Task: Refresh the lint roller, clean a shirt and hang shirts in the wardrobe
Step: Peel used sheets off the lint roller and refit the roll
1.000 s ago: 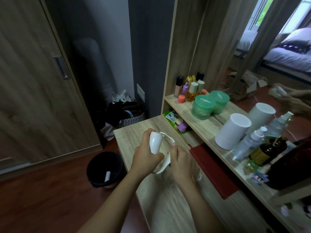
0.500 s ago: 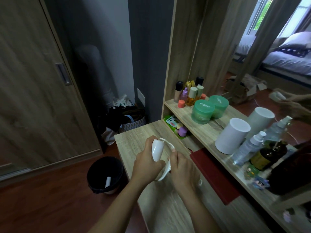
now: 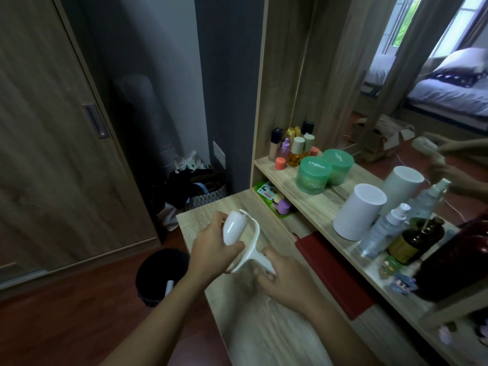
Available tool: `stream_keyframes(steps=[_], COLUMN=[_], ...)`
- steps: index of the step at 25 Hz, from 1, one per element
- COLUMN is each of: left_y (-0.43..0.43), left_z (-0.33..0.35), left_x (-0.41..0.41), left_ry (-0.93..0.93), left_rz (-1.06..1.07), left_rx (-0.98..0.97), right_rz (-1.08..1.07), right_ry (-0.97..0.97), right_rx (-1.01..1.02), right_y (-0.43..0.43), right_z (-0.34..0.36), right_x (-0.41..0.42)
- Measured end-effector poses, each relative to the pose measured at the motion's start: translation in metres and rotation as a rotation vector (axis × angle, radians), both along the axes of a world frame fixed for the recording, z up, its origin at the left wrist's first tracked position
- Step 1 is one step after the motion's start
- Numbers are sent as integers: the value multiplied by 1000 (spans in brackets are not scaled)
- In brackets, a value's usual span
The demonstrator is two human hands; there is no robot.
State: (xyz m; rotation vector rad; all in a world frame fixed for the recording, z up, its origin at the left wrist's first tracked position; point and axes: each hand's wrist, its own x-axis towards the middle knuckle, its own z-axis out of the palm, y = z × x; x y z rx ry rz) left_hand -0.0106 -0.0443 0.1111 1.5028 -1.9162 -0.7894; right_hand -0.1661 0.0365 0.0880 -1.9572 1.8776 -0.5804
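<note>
Above the wooden dresser top [image 3: 200, 217] I hold a white lint roller [image 3: 235, 228] in both hands. My left hand [image 3: 211, 249] wraps the roll end, which points up and away from me. My right hand [image 3: 285, 281] grips the white handle at the lower end. A thin white frame arm [image 3: 254, 233] curves from the handle up to the top of the roll. A closed wooden wardrobe door [image 3: 52, 154] with a recessed metal handle [image 3: 95, 121] stands at the left. No shirt is in view.
A black waste bin [image 3: 158, 276] with a white tube in it stands on the floor left of the dresser. Bags [image 3: 195, 188] fill the corner behind. The shelf [image 3: 317, 204] carries green jars [image 3: 314, 175], a white cylinder [image 3: 359, 210], spray bottles and small bottles. A red book [image 3: 332, 273] lies below the shelf.
The view has shifted slightly. My right hand slid down the handle, away from the roll, exposing more of the white frame arm. My left hand keeps its hold on the roll.
</note>
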Motion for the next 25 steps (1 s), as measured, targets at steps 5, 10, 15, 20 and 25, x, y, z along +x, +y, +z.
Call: stream_keyframes(steps=[5,10,15,20,25], left_y=[3,2,-1,2,5], left_z=[-1,7,15,17,19], left_x=[-2,-5,-11,-14,-12], left_ry=[-6,-58,-118,-218,-200], left_rz=[-3,-61,-117,-168,-148], left_rx=[-40,-147,-220,-314,-389], right_rz=[-60,-99,-137,-131,-119], right_ry=[-78,-118,-111,-127,-177], right_rx=[-70,-81,-136,-145,-158], right_y=[-2,-1,-1,5,3], right_z=[-6,-7,-7,-7,-4], right_x=[5,4,3,3,3])
